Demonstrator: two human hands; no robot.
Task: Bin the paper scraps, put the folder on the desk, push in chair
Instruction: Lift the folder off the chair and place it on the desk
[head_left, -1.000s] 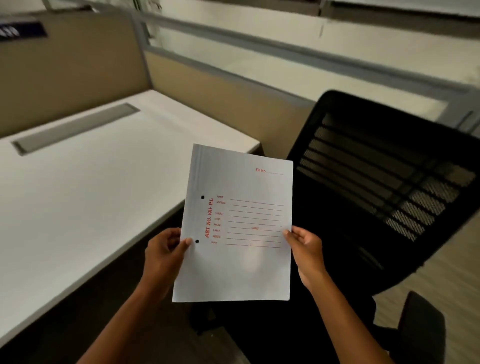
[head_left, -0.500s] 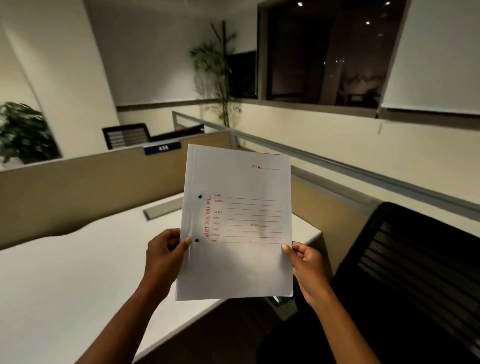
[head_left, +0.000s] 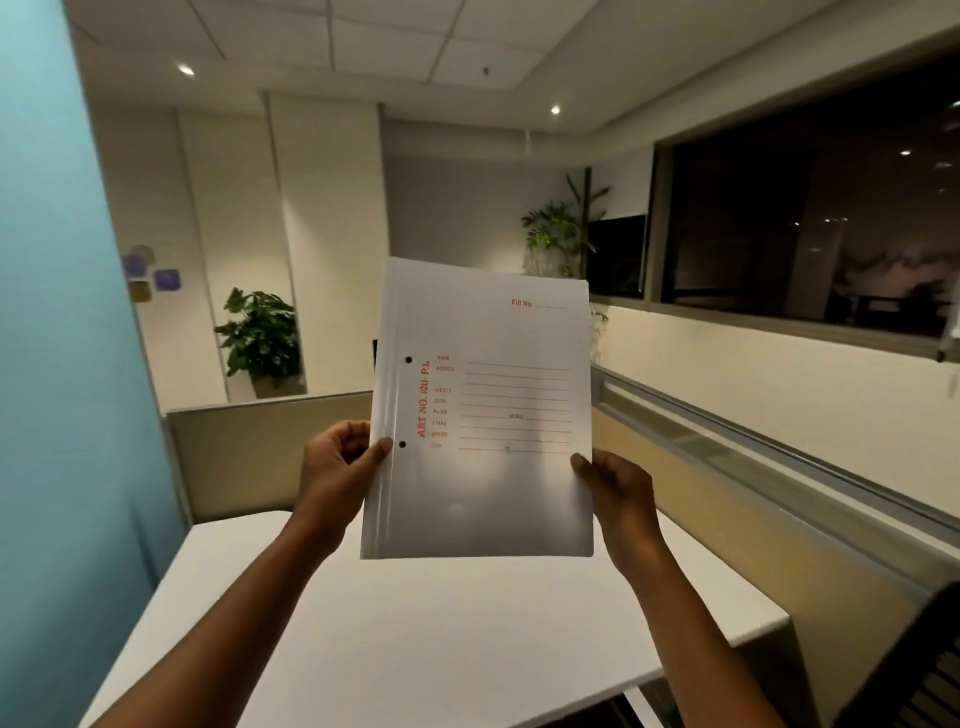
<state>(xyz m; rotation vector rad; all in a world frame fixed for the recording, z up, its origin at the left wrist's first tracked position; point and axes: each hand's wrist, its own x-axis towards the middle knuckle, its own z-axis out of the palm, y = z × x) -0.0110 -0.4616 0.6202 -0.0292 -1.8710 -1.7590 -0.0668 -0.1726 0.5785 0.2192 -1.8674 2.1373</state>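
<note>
A white folder (head_left: 480, 415) with red print and two punched holes is held upright in front of me, above the white desk (head_left: 441, 639). My left hand (head_left: 337, 467) grips its left edge by the lower hole, thumb on the front. At the right edge, my right hand (head_left: 618, 493) pinches the folder low down. The black mesh chair (head_left: 914, 670) shows only at the bottom right corner. No paper scraps or bin are in view.
Beige partition panels (head_left: 249, 452) with a grey rail (head_left: 779, 452) close off the desk's far and right sides. A blue panel (head_left: 62, 364) stands at the left. Potted plants (head_left: 260, 338) and a dark window (head_left: 810, 208) lie beyond.
My view has swung upward and left, from the desk and chair to the room and ceiling. The folder has risen with both hands still gripping its edges.
</note>
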